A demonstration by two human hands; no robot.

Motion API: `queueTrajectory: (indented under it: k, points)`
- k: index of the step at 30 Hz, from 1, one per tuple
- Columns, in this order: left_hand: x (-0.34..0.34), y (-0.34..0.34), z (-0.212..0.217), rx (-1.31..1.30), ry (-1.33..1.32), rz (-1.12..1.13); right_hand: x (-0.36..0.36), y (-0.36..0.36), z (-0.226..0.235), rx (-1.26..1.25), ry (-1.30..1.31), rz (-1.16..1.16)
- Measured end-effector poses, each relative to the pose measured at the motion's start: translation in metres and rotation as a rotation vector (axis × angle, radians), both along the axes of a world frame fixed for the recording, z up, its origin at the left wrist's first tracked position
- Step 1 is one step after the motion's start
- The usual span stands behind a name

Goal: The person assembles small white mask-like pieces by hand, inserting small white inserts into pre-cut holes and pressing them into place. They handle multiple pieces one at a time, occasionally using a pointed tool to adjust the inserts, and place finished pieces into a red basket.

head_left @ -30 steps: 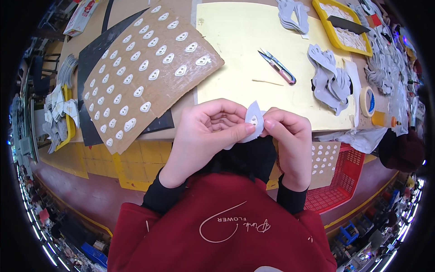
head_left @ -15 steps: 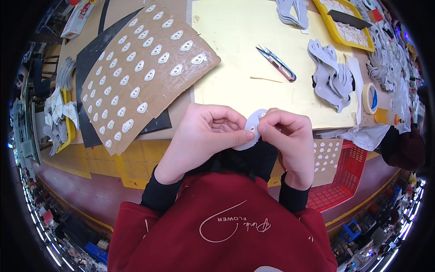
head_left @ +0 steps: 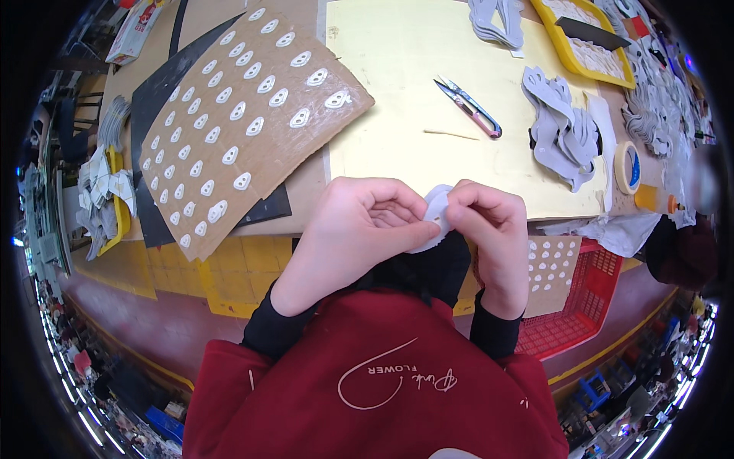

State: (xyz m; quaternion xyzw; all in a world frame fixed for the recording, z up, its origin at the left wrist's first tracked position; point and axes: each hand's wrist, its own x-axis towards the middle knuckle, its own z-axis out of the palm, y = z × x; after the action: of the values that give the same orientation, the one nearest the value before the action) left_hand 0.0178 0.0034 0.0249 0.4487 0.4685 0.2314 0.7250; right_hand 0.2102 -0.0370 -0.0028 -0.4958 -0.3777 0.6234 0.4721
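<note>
Just off the table's front edge, both hands are at a small, flat, light grey cut-out piece (head_left: 436,205) with rounded edges and small holes. My left hand (head_left: 375,222) pinches its left side between thumb and curled fingers, the thumb tip lying beside a hole. My right hand (head_left: 489,218) is closed in a pinch at the piece's right edge; its fingertips hide whatever lies between them. Beyond the hands, a pair of thread snips (head_left: 470,107) and a thin tan stick (head_left: 451,134) lie on the pale yellow sheet (head_left: 382,145).
A brown board (head_left: 260,164) with rows of small white holed pieces lies at the left. To the right are stacked grey cut pieces (head_left: 558,130), a tape roll (head_left: 627,168) and a yellow tray (head_left: 566,50). A red basket (head_left: 589,294) stands below the table edge.
Both hands and the grey piece have shifted slightly right, and the right fingertips have moved a little over its edge. The table items also appear slightly shifted in the view.
</note>
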Motion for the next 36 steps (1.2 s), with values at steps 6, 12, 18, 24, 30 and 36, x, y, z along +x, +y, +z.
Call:
queueTrajectory:
  k: [6, 12, 18, 24, 30, 36]
  points:
    - [-0.001, 0.000, -0.002, -0.097, -0.073, -0.011, -0.010, -0.003, 0.002, -0.002, -0.049, -0.047]
    - [-0.010, -0.002, -0.012, -0.093, -0.228, 0.153, -0.028, 0.000, 0.004, 0.031, 0.069, -0.155]
    - [-0.002, -0.004, -0.017, 0.048, -0.252, 0.255, -0.034, -0.011, -0.011, 0.125, -0.058, -0.098]
    - [0.002, -0.008, -0.023, 0.240, -0.150, 0.163, -0.035, -0.009, -0.008, 0.195, -0.091, -0.164]
    - [0.000, -0.006, -0.032, 0.273, -0.206, 0.260, -0.036, -0.005, -0.007, 0.237, -0.191, -0.089]
    - [0.012, 0.017, -0.052, 0.235, -0.073, 0.463, -0.041, -0.011, -0.030, 0.502, -0.895, -0.115]
